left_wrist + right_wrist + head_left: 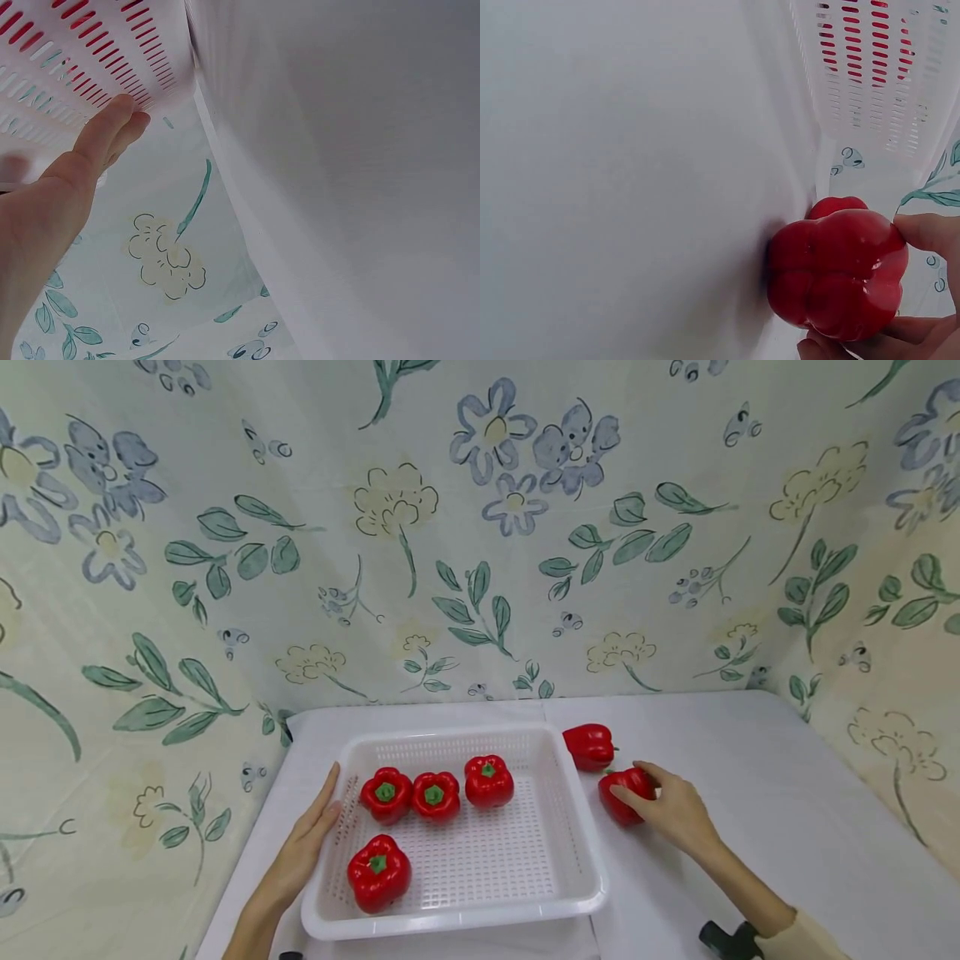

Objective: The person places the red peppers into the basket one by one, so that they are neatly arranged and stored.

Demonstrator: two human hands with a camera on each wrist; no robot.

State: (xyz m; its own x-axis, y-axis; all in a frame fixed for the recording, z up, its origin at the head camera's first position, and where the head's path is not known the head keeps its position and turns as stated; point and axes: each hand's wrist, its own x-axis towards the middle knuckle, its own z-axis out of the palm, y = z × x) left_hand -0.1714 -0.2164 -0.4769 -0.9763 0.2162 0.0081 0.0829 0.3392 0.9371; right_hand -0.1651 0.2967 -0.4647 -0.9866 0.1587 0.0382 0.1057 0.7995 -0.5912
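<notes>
A white slotted plastic basket [480, 913] holds several red bell peppers, three in a row towards its back and one bell pepper [378, 873] at the front left. My left hand [302, 843] lies along the basket's left wall with its fingers straight, as the left wrist view also shows. To the right of the basket, my right hand [678, 810] grips a red bell pepper [619, 797] between thumb and fingers. In the right wrist view this bell pepper [840, 274] has its lobed base towards the camera. Just behind it, another bell pepper [589, 747] lies on its side by the basket's back right corner.
A white cloth covers the table [750, 760]. Flower-printed curtains [480, 543] hang behind and at both sides. A dark object [731, 939] shows by the right sleeve [798, 939], at the front.
</notes>
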